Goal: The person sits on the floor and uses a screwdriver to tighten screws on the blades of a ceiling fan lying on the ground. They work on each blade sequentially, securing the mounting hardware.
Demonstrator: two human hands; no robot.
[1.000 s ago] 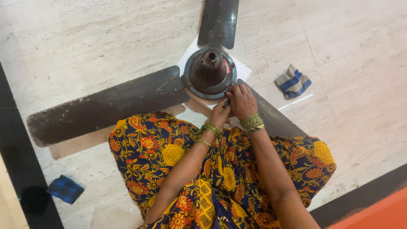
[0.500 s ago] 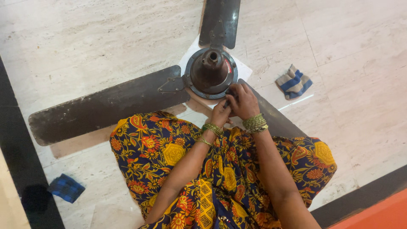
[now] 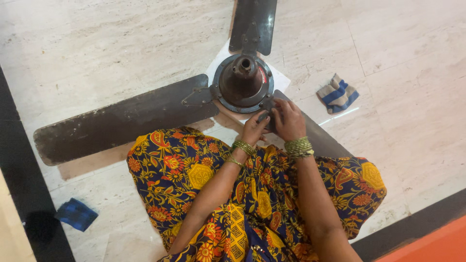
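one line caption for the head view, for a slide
Seated on a marble floor, both hands, left hand and right hand, work where a ceiling fan blade meets the hub.

Soft, even daylight fills the scene, bright on the pale veined marble floor and free of harsh shadows; only a faint dark edge lies under the long dusty brown metal fan blade, and a thin streak of glare shows on the tile just below the folded blue-and-grey striped cloth. The round dark motor housing of the ceiling fan carries a dull sheen on its rim. Focus is fairly sharp across the middle, slightly softer toward the corners, with no motion blur at the fingers.
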